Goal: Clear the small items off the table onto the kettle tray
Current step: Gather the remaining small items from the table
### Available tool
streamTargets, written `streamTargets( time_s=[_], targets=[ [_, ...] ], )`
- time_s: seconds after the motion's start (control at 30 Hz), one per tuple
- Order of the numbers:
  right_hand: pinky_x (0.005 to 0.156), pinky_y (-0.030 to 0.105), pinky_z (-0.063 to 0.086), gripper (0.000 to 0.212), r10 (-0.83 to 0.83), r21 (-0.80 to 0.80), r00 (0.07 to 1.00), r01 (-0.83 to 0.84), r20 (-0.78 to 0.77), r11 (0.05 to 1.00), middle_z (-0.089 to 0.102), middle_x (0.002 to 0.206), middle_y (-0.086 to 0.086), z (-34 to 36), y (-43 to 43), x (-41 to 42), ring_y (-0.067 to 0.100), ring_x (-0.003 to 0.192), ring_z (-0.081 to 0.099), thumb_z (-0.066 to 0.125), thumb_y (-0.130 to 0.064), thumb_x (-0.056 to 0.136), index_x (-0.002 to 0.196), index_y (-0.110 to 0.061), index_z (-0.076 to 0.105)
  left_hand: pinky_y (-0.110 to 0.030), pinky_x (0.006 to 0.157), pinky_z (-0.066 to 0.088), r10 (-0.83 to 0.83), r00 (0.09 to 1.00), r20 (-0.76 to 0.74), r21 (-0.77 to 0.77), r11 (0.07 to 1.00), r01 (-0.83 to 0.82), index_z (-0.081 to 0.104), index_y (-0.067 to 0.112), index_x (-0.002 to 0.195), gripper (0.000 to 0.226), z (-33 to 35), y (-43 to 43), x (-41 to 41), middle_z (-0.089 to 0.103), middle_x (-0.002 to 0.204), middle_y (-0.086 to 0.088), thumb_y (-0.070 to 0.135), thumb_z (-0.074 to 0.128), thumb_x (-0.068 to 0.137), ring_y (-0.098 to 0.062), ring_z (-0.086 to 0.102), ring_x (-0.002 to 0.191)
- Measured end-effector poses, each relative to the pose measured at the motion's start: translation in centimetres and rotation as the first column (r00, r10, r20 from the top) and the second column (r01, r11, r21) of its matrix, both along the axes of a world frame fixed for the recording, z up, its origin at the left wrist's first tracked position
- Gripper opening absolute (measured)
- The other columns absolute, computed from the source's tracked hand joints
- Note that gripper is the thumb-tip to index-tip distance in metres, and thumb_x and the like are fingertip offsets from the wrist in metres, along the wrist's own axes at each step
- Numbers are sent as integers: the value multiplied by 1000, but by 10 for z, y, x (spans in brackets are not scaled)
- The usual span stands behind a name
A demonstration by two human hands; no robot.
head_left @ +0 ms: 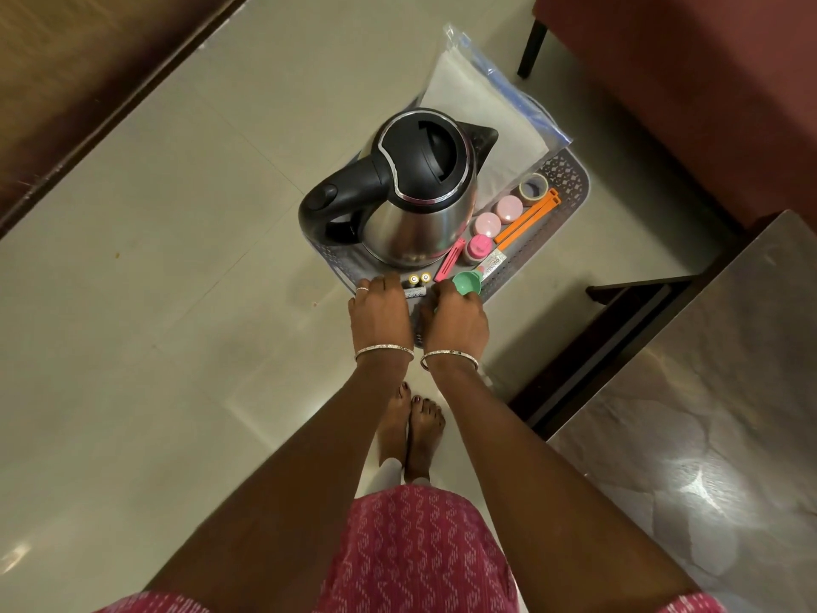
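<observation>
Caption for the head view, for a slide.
Left hand and right hand at the near edge of a tray holding a kettle, batteries and a green scoop.

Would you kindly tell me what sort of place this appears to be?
Most likely a living room in a home: a tiled floor, a maroon upholstered seat and a shiny-topped table, with a kettle on a tray on the floor.

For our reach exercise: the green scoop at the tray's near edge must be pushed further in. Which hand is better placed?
Right: the right hand lies right beside the green scoop, while the left hand is beyond the batteries, farther off.
</observation>
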State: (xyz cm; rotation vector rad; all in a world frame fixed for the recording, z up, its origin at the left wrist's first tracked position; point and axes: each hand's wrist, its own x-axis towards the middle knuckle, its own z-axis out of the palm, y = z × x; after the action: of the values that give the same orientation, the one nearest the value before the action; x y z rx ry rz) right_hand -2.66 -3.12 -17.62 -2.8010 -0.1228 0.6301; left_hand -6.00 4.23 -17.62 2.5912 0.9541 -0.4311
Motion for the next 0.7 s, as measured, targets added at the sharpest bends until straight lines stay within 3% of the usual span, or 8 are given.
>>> streamTargets(
  time_s=[0.1,0.23,0.4,0.57,0.7],
  targets=[
    [76,36,51,19,-33,37,999,34,-2,999,64,95,15,1,2,2,35,93,62,59,-20,88,104,-18,69,-40,90,44,24,997,-79,79,997,-17,60,9,118,27,1,-4,8,54,123,-13,10,48,94,-32,49,117],
    [75,35,52,17,-52,44,998,51,24,998,66,89,14,1,4,2,34,94,62,62,-16,86,97,-18,74,-42,84,43,96,994,-61,124,988,-88,68,10,104,27,-1,-6,14,60,112,-11,4,45,91,-32,54,109],
    [74,36,54,17,-47,65,999,45,20,997,67,87,14,2,3,2,32,93,62,62,-14,85,93,-18,77,-41,83,44,93,993,-72,138,987,-82,68,8,101,24,-3,-5,15,65,103,-12,3,48,90,-31,58,103],
    [74,34,52,20,-36,56,999,36,-15,998,65,85,12,5,1,2,30,95,61,59,-10,85,92,-17,77,-37,84,41,-17,996,-89,123,992,28,64,15,106,18,0,2,5,66,103,-7,20,57,90,-27,58,105],
    [74,32,50,21,-16,76,999,19,-34,997,53,75,10,7,-1,1,30,98,59,60,-10,83,91,-17,78,-35,82,38,-36,999,-6,91,995,36,64,21,105,20,4,3,-2,67,99,-3,30,58,88,-25,59,101]
  ],
)
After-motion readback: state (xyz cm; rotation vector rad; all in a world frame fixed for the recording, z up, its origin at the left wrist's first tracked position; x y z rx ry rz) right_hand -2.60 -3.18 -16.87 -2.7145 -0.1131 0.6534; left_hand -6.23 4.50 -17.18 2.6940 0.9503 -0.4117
